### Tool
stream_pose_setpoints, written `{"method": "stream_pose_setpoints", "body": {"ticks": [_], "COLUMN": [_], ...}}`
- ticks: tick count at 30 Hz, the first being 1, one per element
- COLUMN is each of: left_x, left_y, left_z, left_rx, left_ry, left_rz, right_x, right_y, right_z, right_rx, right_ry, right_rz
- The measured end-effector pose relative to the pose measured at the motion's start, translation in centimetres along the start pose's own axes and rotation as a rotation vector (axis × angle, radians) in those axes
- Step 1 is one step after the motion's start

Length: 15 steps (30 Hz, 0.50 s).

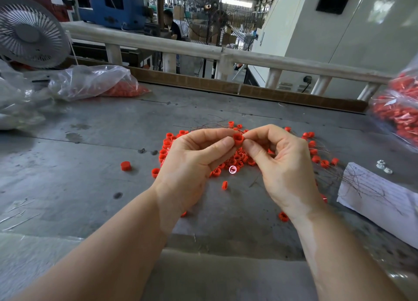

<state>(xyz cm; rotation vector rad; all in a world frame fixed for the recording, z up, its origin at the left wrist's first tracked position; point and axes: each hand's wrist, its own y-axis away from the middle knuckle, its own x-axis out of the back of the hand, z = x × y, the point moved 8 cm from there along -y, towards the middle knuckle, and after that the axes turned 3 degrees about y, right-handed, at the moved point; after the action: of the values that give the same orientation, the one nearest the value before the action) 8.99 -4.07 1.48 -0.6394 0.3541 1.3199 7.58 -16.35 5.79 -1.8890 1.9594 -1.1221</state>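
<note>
You are holding a red cap (pixel 238 139) up above the grey table (pixel 90 142), just over the far side of the loose pile of red caps (pixel 235 160). Your left hand (pixel 192 162) is pinching the cap between thumb and forefinger, its other fingers curled in toward the palm. Your right hand (pixel 280 162) is meeting it from the right, thumb and forefinger tips pressed together at the cap's right edge; whether they are gripping a thin wire there is too small to tell. The cap's open mouth is facing toward you.

Thin wires (pixel 357 180) are lying scattered across the right of the pile and over a sheet of paper (pixel 384 201) at the near right. One single cap (pixel 124 166) is sitting apart, left of the pile. A clear bag of red caps (pixel 95 83) is lying at the far left, beside a white fan (pixel 29 32), and another bag of red parts (pixel 398 113) is sitting at the far right edge.
</note>
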Motion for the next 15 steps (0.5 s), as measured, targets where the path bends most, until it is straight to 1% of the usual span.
{"method": "stream_pose_setpoints", "body": {"ticks": [4, 7, 12, 15], "left_x": [-0.09, -0.05, 0.06, -0.17], "left_y": [0.08, 0.08, 0.03, 0.0], "left_z": [0.31, 0.49, -0.06, -0.29], "left_rx": [-0.07, -0.099, -0.041, -0.014], "left_ry": [-0.139, -0.173, -0.138, -0.131], "left_rz": [-0.024, -0.021, -0.014, -0.04], "right_x": [0.14, 0.16, -0.24, -0.22], "right_y": [0.05, 0.11, 0.15, 0.2], "right_z": [-0.1, -0.09, 0.01, -0.03], "right_rx": [0.005, 0.004, -0.009, -0.007], "right_ry": [0.021, 0.034, 0.038, 0.045], "right_rz": [0.019, 0.022, 0.015, 0.014]}}
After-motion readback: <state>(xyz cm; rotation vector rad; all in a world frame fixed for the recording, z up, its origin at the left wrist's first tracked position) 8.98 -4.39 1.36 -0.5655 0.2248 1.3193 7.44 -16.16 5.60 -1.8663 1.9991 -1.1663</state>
